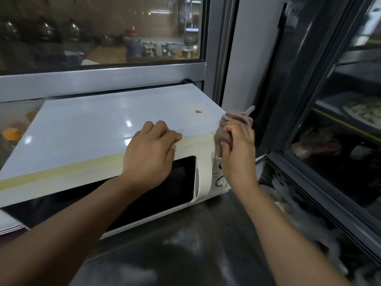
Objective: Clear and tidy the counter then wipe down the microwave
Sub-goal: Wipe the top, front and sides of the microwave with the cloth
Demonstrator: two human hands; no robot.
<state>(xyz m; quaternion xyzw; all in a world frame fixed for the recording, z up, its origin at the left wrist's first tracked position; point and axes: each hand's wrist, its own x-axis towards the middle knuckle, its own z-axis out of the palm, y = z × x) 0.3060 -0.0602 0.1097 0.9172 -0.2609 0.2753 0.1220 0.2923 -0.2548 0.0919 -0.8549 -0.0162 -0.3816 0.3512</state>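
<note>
1. A cream-white microwave [115, 129] sits on a dark, dull metal counter [185, 244], its glossy top catching spots of ceiling light; the black door window [177, 182] faces the camera wearer.

2. The person's left hand [150, 153] rests on the front top edge of the microwave, above the door, fingers curled over the edge and knuckles up; it holds nothing else.

3. The right hand [239, 153] grips a bunched pinkish-brown cloth [231, 124], fingers clamped round it, and presses it against the microwave's upper right front corner, just above the control panel [218, 178].

4. Behind the microwave, a grey-framed window [103, 34] gives onto a blurred kitchen with a red-capped bottle [133, 43] and metal containers [167, 48].

5. To the right stands a dark glass-fronted cabinet [329, 120]; a plate of pale food [365, 112] shows on a shelf inside, with other items too blurred to name.

6. A small red and yellow sticker [198, 111] lies on the microwave top near its right rear corner; its wording cannot be read. Dial markings on the control panel are likewise too blurred to read.

7. At the lower left edge, the corner of a stack of white sheets [10, 226] lies on the counter beside the microwave.
</note>
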